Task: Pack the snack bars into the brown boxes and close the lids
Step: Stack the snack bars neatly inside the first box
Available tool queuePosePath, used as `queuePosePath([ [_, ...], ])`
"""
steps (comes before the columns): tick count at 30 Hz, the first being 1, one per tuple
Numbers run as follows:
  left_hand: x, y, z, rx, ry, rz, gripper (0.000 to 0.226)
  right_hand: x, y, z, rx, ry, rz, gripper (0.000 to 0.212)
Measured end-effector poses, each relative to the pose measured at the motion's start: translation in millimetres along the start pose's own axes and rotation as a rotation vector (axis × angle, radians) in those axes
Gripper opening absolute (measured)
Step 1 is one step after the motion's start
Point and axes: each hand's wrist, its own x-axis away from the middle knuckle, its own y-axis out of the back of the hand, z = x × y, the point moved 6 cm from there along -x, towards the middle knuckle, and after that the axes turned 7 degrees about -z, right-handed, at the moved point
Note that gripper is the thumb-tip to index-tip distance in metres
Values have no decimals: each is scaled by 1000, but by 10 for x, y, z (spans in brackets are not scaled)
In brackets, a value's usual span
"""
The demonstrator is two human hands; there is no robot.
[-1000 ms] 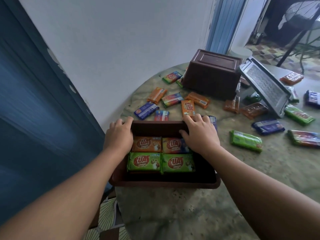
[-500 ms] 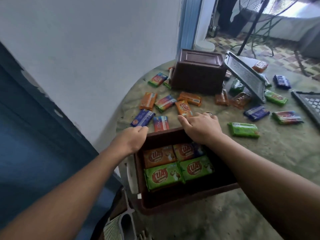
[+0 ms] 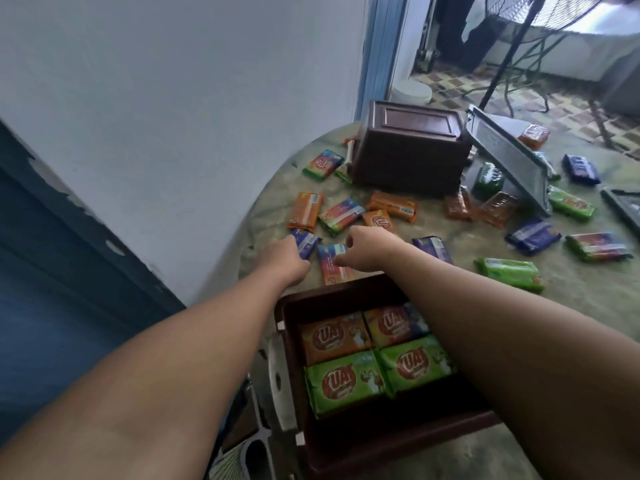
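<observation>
An open brown box point(image 3: 332, 289) sits at the near table edge, between my forearms. It holds two orange bars point(image 3: 332, 337) and two green bars point(image 3: 346, 379) lying flat. Just beyond its far rim, my left hand point(image 3: 285, 259) grips the end of a blue bar point(image 3: 306, 241) on the table. My right hand point(image 3: 369, 249) pinches a rainbow-coloured bar point(image 3: 332, 266) beside it. A second brown box point(image 3: 408, 150) stands shut at the back.
Several loose bars in orange, green, blue and rainbow wrappers lie scattered over the mottled green table point(image 3: 588, 306). A grey lid point(image 3: 509, 161) leans to the right of the shut box. The wall is close on the left; a fan stand is behind.
Both hands have left the open box's far rim and reached forward onto the loose bars just past it. The view has shifted, so the box appears lower in the frame.
</observation>
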Motion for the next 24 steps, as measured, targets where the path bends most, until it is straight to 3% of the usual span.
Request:
queuePosePath([
  [4,-224,-71,-25,-55,-1,-34,56,-197,-226,45,5,-53,79,89],
  [8,-353,-270,-47,-82,-7,64,57,-344,-452,127,-8,-69,85,107],
  [14,-346,-362,-49,-107,-55,32,40,-406,-600,125,26,-84,45,91],
  [17,-333,-395,-88,-50,-23,62,44,-403,-648,129,-11,-134,74,106],
  [19,-327,-417,-119,-44,8,72,52,-360,-630,107,-15,-159,73,113],
  [24,-316,-415,-70,-32,49,82,87,-257,-429,60,-14,-158,-36,91],
])
